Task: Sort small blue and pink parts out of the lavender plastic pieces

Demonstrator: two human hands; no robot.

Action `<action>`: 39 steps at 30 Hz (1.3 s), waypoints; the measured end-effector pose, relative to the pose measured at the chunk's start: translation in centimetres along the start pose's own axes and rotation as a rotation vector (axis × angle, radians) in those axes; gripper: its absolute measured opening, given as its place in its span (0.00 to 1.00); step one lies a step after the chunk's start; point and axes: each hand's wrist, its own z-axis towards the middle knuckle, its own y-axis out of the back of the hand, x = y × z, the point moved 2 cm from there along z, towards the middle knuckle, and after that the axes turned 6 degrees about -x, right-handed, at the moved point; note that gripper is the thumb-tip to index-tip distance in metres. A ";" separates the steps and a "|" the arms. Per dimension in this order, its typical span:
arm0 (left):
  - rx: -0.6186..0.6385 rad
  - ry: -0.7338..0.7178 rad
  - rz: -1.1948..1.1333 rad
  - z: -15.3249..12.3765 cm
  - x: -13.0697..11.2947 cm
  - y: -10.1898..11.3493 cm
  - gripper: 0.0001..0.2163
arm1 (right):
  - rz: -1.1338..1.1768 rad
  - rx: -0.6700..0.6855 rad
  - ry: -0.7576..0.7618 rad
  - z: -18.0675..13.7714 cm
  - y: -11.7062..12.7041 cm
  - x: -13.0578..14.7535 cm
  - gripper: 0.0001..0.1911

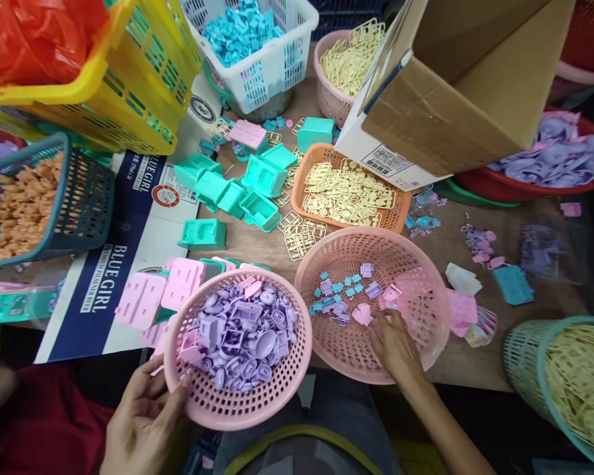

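Observation:
My left hand (143,415) grips the near rim of a pink round basket (277,389) that is full of small lilac plastic parts (245,333). My right hand (393,346) reaches into a second pink round basket (416,264), fingers curled down among a few pink, lilac and teal parts (346,297) on its bottom. What the fingertips hold, if anything, is hidden.
Teal box parts (237,191) and pink flat pieces (163,293) lie on the table. An orange tray (301,171) and other baskets hold cream sprues. A cardboard box (450,86), yellow basket (129,99), white basket (272,66) and red basin (499,188) crowd the back.

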 end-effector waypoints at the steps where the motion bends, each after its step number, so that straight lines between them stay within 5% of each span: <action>1: 0.008 0.013 -0.019 -0.1 0.0 -0.1 0.38 | 0.004 -0.009 -0.002 0.3 -0.1 0.1 0.21; 5: 0.005 -0.001 -0.057 -0.3 0.0 -0.1 0.39 | 0.061 0.027 0.011 1.3 -1.5 0.3 0.29; 15: 0.029 -0.001 -0.063 -0.5 1.5 0.4 0.36 | 0.125 -0.099 -0.001 1.7 -2.4 -3.2 0.24; 19: 0.026 -0.041 -0.004 -0.5 2.0 0.6 0.35 | 0.125 -0.189 0.030 1.0 -0.5 -3.1 0.23; 22: 0.027 -0.046 -0.015 -0.4 2.5 0.6 0.33 | 0.132 -0.377 0.030 0.1 2.4 -2.1 0.23; 26: 0.064 -0.013 -0.068 -0.2 3.1 0.4 0.32 | 0.066 -0.598 -0.196 -1.4 6.0 -1.9 0.40; 31: 0.062 -0.001 -0.063 -0.2 3.0 0.2 0.34 | 0.264 -0.322 -0.660 -2.5 6.1 -4.3 0.65; 33: 0.052 -0.022 -0.044 -0.5 2.6 0.0 0.34 | 0.266 -0.182 -0.749 -2.7 5.6 -5.2 0.60; 36: 0.031 -0.029 -0.028 -1.0 1.8 -0.4 0.33 | 0.393 -0.022 -0.871 -2.9 4.6 -6.1 0.40; 39: 0.016 -0.029 -0.044 -1.8 1.0 -0.9 0.32 | 0.634 -0.076 -0.946 -2.8 4.3 -6.2 0.31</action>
